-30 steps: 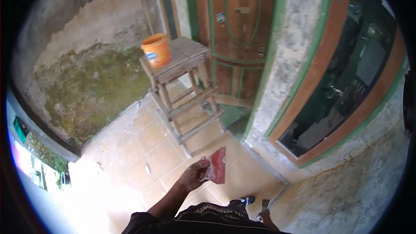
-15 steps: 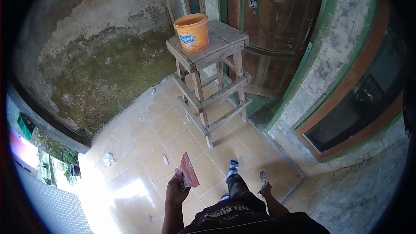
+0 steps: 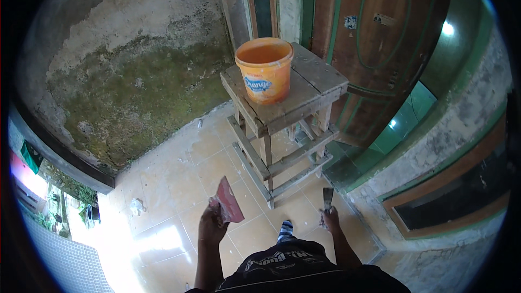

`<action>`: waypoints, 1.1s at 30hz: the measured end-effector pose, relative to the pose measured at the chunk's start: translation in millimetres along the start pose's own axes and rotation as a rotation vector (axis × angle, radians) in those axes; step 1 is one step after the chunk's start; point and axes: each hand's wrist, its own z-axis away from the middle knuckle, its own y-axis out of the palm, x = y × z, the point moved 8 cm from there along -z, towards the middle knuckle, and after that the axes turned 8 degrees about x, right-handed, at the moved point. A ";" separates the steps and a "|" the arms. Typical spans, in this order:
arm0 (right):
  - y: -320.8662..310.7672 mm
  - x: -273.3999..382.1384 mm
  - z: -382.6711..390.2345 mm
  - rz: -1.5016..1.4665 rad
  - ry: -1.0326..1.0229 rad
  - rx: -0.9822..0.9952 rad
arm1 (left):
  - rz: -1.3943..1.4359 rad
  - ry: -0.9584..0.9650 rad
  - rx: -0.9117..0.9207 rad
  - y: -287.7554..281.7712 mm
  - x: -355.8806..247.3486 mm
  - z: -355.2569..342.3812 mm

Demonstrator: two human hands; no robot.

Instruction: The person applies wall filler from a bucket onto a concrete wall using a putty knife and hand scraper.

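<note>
My left hand [image 3: 212,225] is closed around the edge of a flat, reddish-pink plastering board [image 3: 230,206] with a pointed upper corner and pale smears. On the other side, my right hand [image 3: 330,220] grips a putty knife [image 3: 328,197] by its handle, blade pointing forward. Ahead of both hands stands a tall wooden stool [image 3: 320,81] with worn grey boards. An orange plastic bucket [image 3: 274,84], stained around its rim, sits upright on the stool's top. Neither hand touches the bucket or stool.
Beyond the stool is a brown wooden door [image 3: 353,49] with green trim, ajar. A mossy, peeling wall [image 3: 141,92] runs along the left. At right is a rough wall with a wood-framed window [image 3: 461,201]. A crumpled white scrap [image 3: 137,206] lies on the tiled floor [image 3: 217,163].
I have come closer to the stool and bucket, which look larger. More of the doorway's green interior shows. Both hands still hold their tools; the putty knife has swung more upright in view.
</note>
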 end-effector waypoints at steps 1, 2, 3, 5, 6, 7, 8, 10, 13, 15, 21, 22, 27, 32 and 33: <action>5.6 37.9 -8.7 -0.030 -0.057 -0.031 | 0.179 -0.053 -0.157 10.4 -10.6 -16.4; 13.9 78.7 -9.8 -0.032 -0.063 -0.063 | 0.176 -0.053 -0.159 14.7 -20.2 -29.5; 18.7 115.8 -7.4 -0.036 -0.066 -0.099 | 0.150 -0.021 -0.183 14.3 -30.1 -40.2; 31.9 172.0 -12.6 -0.249 -0.136 -0.066 | 0.124 0.008 -0.220 16.2 -46.7 -57.7; 32.2 191.1 -15.2 -0.248 -0.129 -0.068 | 0.150 0.024 -0.283 17.4 -53.1 -65.4; 34.8 217.5 -17.5 -0.244 -0.239 0.007 | 0.176 0.039 -0.344 17.6 -58.3 -73.2; 39.2 244.1 -15.5 -0.241 -0.350 0.080 | 0.201 0.052 -0.404 13.8 -61.5 -80.7; 46.5 295.8 3.2 -0.256 -0.458 0.049 | 0.239 0.031 -0.324 7.1 -70.3 -108.4; 70.6 386.4 49.8 -0.007 -0.662 0.030 | 0.268 0.023 -0.217 8.0 -90.2 -151.3; 83.5 433.1 70.8 0.061 -0.700 0.046 | 0.254 0.043 -0.081 0.1 -103.4 -186.1; 142.9 569.2 142.9 0.716 -1.124 -0.269 | 0.256 0.039 0.147 16.7 -159.5 -297.4; 164.5 592.5 149.5 0.866 -1.185 -0.265 | 0.256 0.060 0.187 14.2 -168.6 -313.0; 247.8 652.9 118.8 1.365 -0.925 -0.253 | 0.219 0.058 0.187 3.2 -196.3 -392.7; 298.0 645.0 37.9 1.893 -0.492 -0.087 | 0.255 -0.035 0.017 4.7 -188.0 -433.5; 301.5 639.4 29.7 1.934 -0.459 -0.036 | 0.235 -0.067 0.062 9.9 -183.7 -441.8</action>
